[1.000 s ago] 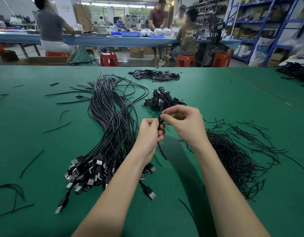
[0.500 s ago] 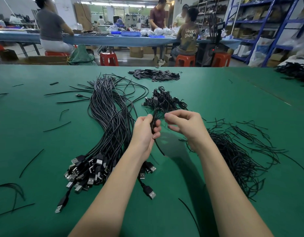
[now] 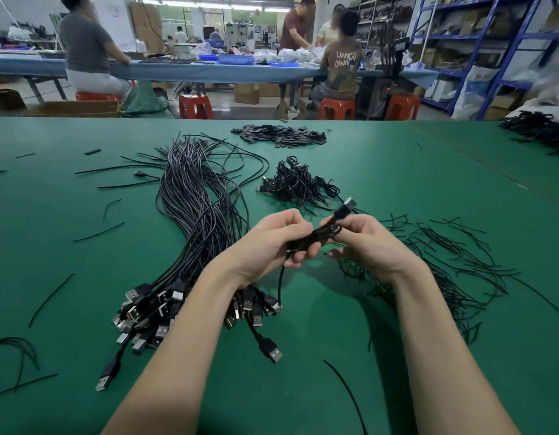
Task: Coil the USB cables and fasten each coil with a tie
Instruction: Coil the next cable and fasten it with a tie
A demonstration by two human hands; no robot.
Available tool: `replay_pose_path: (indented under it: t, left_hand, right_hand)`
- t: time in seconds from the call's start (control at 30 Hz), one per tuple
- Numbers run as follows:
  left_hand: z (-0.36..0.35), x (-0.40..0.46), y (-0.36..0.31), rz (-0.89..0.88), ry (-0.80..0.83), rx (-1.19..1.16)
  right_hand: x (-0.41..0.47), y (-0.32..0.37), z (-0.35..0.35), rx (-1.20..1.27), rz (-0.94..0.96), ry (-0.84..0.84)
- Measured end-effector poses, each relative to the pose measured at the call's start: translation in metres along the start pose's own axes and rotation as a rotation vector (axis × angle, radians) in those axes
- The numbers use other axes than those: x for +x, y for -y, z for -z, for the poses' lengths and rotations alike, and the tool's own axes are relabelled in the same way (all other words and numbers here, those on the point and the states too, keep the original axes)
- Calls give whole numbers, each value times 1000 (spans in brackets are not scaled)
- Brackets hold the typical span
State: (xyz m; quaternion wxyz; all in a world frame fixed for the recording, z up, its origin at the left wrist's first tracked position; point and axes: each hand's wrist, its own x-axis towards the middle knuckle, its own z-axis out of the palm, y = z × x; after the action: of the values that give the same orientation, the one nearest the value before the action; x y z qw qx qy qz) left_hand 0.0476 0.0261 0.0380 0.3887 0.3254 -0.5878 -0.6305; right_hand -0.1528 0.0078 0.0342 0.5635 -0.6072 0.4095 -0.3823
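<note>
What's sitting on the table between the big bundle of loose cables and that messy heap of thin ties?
In the head view, between the cable bundle and the tie heap, both hands hold a coiled cable above bare green mat.

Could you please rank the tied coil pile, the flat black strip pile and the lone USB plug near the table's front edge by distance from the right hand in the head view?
1. Coil pile, just beyond the right hand.
2. Lone USB plug, nearer the viewer, to the left.
3. Strip pile, far across the table.

Bright overhead light, wide-angle edge distortion
</note>
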Motion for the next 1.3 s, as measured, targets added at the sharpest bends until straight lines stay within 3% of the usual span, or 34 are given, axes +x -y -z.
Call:
replay_pose_path:
  t: [0.1,0.2,0.47,0.8,0.9,1.0,1.13,1.2,1.3]
  left_hand:
    - [4,-4,-6,0,98,215]
    - [6,-6,-11,18,134,394]
    - [-1,-2,-4,-47,4,846]
    - [3,4,7,-183,-235,908]
    - [0,9,14,-106,-375,616]
    - [1,17,13,-19,-416,269]
    - [7,15,11,-26,-477,68]
    - [10,14,14,-54,-572,179]
    - [10,13,17,-149,-710,586]
  right_hand:
    - [-3,7,7,-218,117,13]
    - [-7,20,11,-339,95,21]
    - [1,35,0,-946,132,-120]
    - [22,18,-28,-953,203,-340]
    - [20,15,-27,-806,283,-413]
    - [19,14,-29,-719,355,-458]
    - [19,12,-33,-664,434,-401]
    - [18,12,-35,-668,443,-376]
    - [19,15,-36,-731,346,-341]
